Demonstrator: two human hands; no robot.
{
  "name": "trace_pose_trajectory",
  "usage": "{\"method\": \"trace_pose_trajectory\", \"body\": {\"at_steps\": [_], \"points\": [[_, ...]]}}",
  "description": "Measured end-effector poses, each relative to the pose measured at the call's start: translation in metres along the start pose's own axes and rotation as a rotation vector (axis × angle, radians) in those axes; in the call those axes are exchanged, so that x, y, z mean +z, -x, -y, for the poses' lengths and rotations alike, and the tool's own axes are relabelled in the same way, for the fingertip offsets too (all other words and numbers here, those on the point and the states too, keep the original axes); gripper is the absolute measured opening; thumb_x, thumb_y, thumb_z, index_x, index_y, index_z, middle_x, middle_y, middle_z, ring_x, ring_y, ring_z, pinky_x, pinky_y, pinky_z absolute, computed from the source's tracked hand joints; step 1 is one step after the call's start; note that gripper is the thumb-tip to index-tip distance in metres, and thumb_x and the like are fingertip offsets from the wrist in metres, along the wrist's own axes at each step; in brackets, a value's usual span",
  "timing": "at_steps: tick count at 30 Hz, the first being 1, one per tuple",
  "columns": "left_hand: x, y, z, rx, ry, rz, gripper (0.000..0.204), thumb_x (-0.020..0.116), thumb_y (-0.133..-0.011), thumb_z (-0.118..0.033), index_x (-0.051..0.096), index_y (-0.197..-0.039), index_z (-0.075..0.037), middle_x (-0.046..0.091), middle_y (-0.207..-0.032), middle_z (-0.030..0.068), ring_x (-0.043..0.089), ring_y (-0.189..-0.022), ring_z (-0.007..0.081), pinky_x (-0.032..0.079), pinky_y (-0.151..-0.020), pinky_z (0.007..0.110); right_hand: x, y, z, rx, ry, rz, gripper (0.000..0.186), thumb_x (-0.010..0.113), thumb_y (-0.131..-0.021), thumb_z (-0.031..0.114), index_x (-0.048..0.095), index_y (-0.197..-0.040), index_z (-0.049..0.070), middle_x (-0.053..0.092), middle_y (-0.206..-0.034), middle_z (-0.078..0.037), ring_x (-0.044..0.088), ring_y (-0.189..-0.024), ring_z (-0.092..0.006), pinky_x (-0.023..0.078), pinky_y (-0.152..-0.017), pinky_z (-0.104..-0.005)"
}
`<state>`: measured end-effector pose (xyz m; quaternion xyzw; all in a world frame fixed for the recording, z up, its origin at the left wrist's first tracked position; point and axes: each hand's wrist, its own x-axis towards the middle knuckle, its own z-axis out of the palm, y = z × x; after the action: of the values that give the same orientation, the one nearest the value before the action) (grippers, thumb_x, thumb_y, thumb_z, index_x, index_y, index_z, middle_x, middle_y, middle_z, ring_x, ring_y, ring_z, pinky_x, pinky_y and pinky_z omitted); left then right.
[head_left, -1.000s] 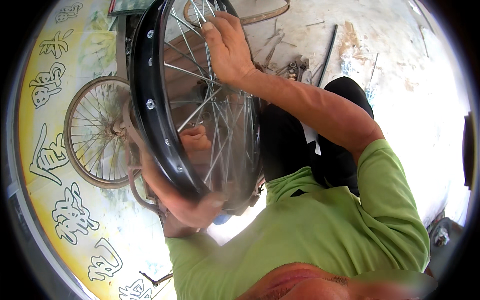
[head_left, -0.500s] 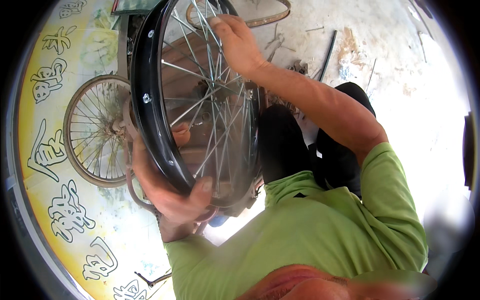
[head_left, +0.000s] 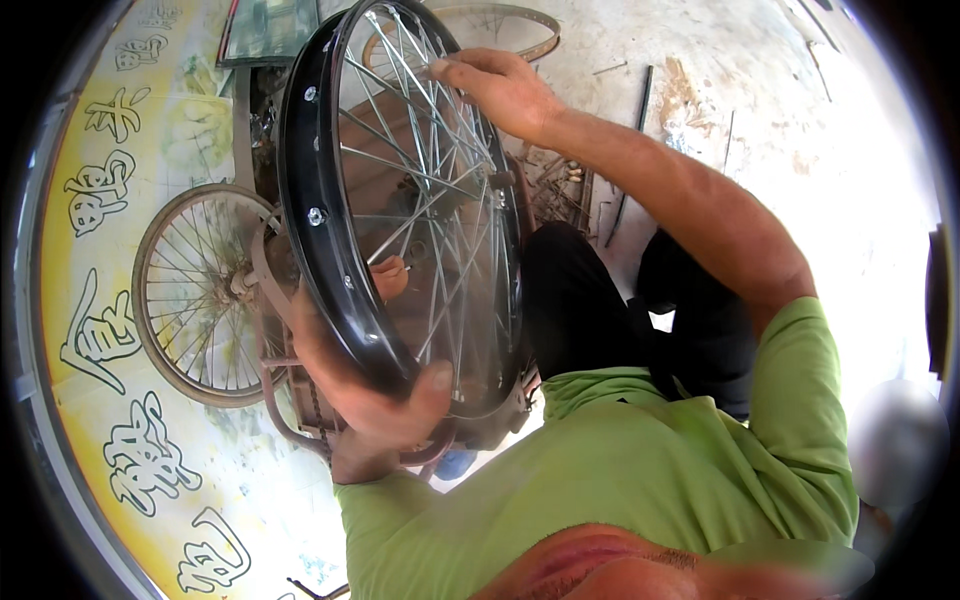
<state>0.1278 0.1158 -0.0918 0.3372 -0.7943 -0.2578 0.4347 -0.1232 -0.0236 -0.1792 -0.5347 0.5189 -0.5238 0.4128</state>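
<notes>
A black bicycle rim (head_left: 322, 235) laced with shiny spokes (head_left: 405, 150) stands tilted before me on a rusty brown metal frame (head_left: 280, 360). My left hand (head_left: 375, 395) wraps round the rim’s lower left side, its thumb outside and some fingertips showing through the spokes. My right hand (head_left: 495, 90) is at the upper right, fingertips pinched on a spoke close to the rim. The wheel’s lower right is hazy in the picture.
A worn bicycle wheel (head_left: 180, 295) lies at left on a yellow-and-white banner (head_left: 110, 250). Behind are a loose rim (head_left: 548, 40), a glass pane (head_left: 268, 30), scattered tools (head_left: 565, 190) and a long dark rod (head_left: 630, 160) on the pale floor. My knees (head_left: 570, 290) are bent beside the wheel.
The wheel has shifted a little to the right. My right hand has moved down and right along the spokes; my left hand keeps its grip on the rim.
</notes>
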Motion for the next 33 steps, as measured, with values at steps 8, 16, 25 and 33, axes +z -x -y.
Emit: {"method": "trace_pose_trajectory", "body": {"at_steps": [8,16,25,33], "points": [[0.004,0.013,-0.003,-0.05,-0.013,-0.051,0.111,0.08,-0.079,-0.051,0.019,-0.152,0.007,0.059,-0.126,0.0271,0.062,-0.119,0.0348,0.049,-0.104,0.047,-0.071,0.032,-0.008,0.117,0.118,0.054,0.045,0.053,-0.104,0.037,0.067,-0.124,0.0,0.072,-0.11,-0.01,0.066,-0.101,-0.0186,0.052,-0.089,-0.034],[-0.003,0.012,0.001,-0.072,-0.079,-0.082,0.115,0.08,-0.073,-0.051,0.021,-0.152,0.009,0.056,-0.131,0.0275,0.06,-0.122,0.0367,0.059,-0.094,0.047,-0.111,0.152,-0.131,0.647,-0.251,-0.149,0.037,0.054,-0.105,0.031,0.065,-0.122,0.0,0.072,-0.109,-0.007,0.066,-0.097,-0.0158,0.05,-0.087,-0.031],[0.004,0.014,-0.012,-0.12,-0.308,-0.172,0.117,0.069,-0.082,-0.069,0.022,-0.153,0.012,0.047,-0.141,0.0299,0.049,-0.131,0.0349,0.042,-0.105,0.043,-0.101,0.135,-0.129,0.61,-0.445,-0.054,0.038,0.063,-0.101,0.03,0.065,-0.124,0.0,0.072,-0.11,-0.008,0.069,-0.096,-0.0161,0.054,-0.083,-0.0303],[0.011,0.008,-0.022,-0.113,-0.519,-0.215,0.104,0.059,-0.088,-0.072,0.035,-0.147,0.009,0.058,-0.127,0.0297,0.061,-0.116,0.0363,0.046,-0.101,0.047,-0.065,0.103,-0.165,0.668,-0.388,0.139,0.04,0.066,-0.098,0.03,0.069,-0.118,-0.004,0.072,-0.107,-0.01,0.066,-0.097,-0.0161,0.052,-0.082,-0.0301]]}}
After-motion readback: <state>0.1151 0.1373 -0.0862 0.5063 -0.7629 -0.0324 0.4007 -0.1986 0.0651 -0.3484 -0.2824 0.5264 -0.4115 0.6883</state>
